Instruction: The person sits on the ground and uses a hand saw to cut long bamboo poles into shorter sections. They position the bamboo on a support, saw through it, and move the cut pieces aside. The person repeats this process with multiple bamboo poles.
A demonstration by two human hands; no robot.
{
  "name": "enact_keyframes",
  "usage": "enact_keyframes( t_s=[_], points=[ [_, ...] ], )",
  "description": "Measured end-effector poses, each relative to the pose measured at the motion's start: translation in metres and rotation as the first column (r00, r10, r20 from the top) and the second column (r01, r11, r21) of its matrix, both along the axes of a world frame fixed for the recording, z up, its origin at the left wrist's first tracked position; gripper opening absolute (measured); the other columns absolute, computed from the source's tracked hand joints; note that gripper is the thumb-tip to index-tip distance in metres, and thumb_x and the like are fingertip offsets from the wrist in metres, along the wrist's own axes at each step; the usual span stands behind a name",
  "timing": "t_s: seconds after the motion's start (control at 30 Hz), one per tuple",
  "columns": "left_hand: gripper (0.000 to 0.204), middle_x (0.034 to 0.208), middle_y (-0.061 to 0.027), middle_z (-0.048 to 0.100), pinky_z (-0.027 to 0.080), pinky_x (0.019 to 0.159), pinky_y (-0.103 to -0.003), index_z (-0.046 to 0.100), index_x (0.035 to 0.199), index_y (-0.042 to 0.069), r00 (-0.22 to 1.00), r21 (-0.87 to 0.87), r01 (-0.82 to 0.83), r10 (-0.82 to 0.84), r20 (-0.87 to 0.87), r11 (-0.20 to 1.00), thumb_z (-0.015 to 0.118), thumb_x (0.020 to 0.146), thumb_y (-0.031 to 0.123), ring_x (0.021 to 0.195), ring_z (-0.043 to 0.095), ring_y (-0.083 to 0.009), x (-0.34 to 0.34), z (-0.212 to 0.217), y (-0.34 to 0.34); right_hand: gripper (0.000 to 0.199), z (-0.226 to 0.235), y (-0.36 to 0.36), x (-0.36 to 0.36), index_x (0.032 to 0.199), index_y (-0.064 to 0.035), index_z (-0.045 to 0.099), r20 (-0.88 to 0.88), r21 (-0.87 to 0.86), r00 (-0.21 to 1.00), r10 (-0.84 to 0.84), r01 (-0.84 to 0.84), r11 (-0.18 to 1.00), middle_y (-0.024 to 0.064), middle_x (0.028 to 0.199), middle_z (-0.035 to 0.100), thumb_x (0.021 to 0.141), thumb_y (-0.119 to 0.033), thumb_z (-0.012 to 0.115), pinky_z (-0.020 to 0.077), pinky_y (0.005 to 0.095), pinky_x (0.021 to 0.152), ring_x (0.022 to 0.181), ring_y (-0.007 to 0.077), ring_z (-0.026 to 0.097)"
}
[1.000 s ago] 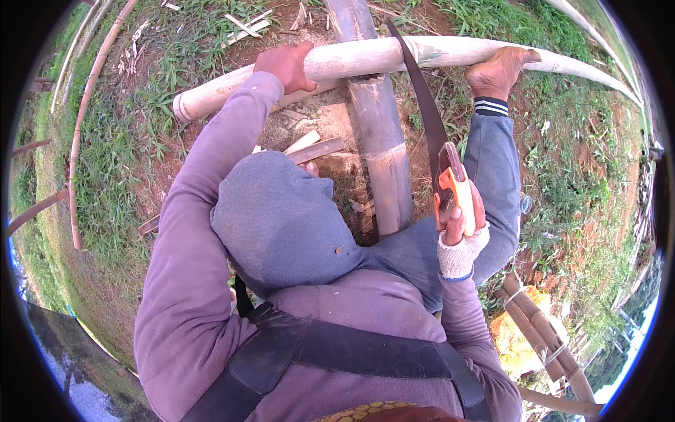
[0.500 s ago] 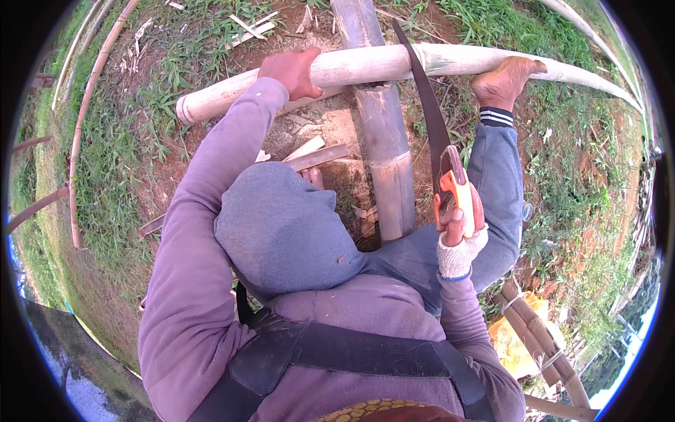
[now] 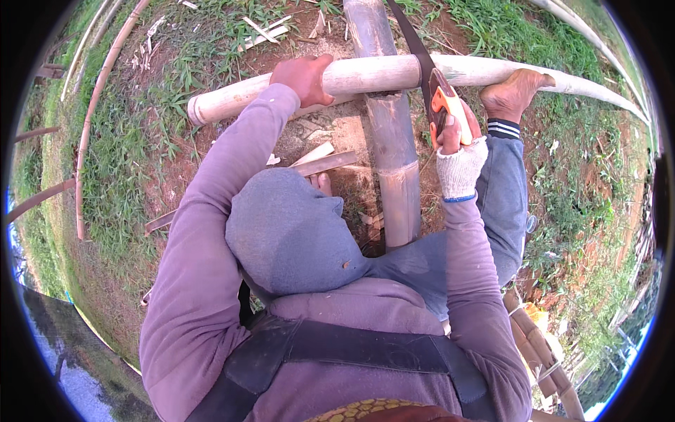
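A pale bamboo pole lies crosswise over a thicker, darker bamboo log. My left hand is bare and wraps round the pale pole, left of the log. In my right hand, which wears a white knitted glove with bare fingertips, is the orange handle of a hand saw. Its dark curved blade crosses the pole just right of the log and points away from me. My bare right foot presses on the pole farther right.
Split bamboo strips and sawdust lie beside the log. More offcuts are scattered on the grass. A long thin pole runs along the left, and tied bamboo pieces lie at lower right.
My right hand has pushed the saw forward, away from me, so its handle is now close to the pole. My left hand keeps its grip, and my foot stays on the pole.
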State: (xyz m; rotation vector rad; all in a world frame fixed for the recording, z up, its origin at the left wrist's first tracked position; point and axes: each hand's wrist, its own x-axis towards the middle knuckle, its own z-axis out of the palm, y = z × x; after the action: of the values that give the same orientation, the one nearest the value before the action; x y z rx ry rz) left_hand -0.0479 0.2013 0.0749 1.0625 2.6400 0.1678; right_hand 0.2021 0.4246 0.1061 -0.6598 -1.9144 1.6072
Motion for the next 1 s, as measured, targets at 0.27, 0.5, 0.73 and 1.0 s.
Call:
enact_keyframes(
  t_s=[0.27, 0.5, 0.73, 1.0],
  points=[
    [0.081, 0.124, -0.0154, 0.076, 0.059, 0.096, -0.051, 0.060, 0.142, 0.019, 0.999, 0.000, -0.030, 0.030, 0.029, 1.000, 0.093, 0.072, 0.043, 0.110, 0.074, -0.0407, 0.006, 0.009, 0.004, 0.044, -0.008, 0.003, 0.004, 0.143, 0.0055, 0.062, -0.016, 0.024, 0.998, -0.054, 0.055, 0.998, 0.0153, 0.127, 0.071, 0.107, -0.019, 0.068, 0.0577, 0.0326, 0.093, 0.108, 0.0175, 0.069],
    [0.074, 0.124, -0.0149, 0.073, 0.057, 0.099, -0.049, 0.059, 0.134, 0.016, 0.999, -0.008, -0.024, 0.024, -0.027, 1.000, 0.093, 0.077, 0.048, 0.115, 0.073, -0.0371, 0.013, 0.014, 0.012, 0.045, -0.023, 0.018, 0.016, 0.144, 0.0046, 0.061, -0.101, 0.033, 0.995, -0.023, 0.027, 0.999, 0.0151, 0.129, 0.069, 0.107, -0.021, 0.067, 0.0595, 0.0313, 0.088, 0.109, 0.0181, 0.068],
    [0.079, 0.123, -0.0146, 0.074, 0.056, 0.098, -0.049, 0.058, 0.139, 0.020, 0.985, 0.027, -0.030, 0.034, -0.170, 0.999, 0.093, 0.072, 0.041, 0.112, 0.073, -0.0376, 0.018, -0.006, 0.009, 0.050, -0.053, 0.006, 0.025, 0.146, 0.0069, 0.055, -0.176, 0.297, 0.984, 0.032, 0.023, 0.955, 0.0199, 0.134, 0.068, 0.106, -0.021, 0.066, 0.0557, 0.0362, 0.102, 0.115, 0.0243, 0.069],
    [0.085, 0.128, -0.0123, 0.074, 0.056, 0.101, -0.049, 0.058, 0.143, 0.020, 0.989, 0.068, 0.008, 0.002, -0.146, 0.998, 0.094, 0.070, 0.041, 0.117, 0.071, -0.0351, 0.020, 0.023, -0.018, 0.050, -0.020, -0.020, 0.030, 0.146, 0.0068, 0.057, -0.135, 0.048, 0.991, 0.024, -0.017, 0.999, 0.0183, 0.127, 0.072, 0.106, -0.022, 0.066, 0.0541, 0.0360, 0.100, 0.111, 0.0216, 0.069]
  ],
)
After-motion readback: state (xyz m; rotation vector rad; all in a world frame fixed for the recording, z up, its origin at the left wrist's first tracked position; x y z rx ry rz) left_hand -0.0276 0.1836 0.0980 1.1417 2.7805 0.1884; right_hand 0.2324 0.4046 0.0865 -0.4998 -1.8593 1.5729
